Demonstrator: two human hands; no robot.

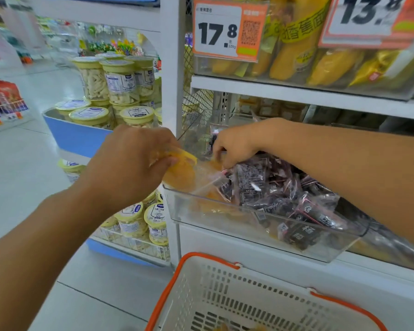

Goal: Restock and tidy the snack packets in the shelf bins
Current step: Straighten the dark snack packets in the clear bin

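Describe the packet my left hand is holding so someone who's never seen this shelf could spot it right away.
Find the clear plastic bin sticking out from the white shelf, just above the orange-rimmed basket. At its left corner the left hand pinches a yellow-orange snack packet. The packets filling the rest of the bin are dark purple, so the yellow one stands out.

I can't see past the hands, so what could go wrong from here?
1. The left hand holds a yellow packet right at the clear bin's left rim; it may drop outside.
2. The right hand digs among dark packets heaped near the low front wall; some could spill toward the basket.
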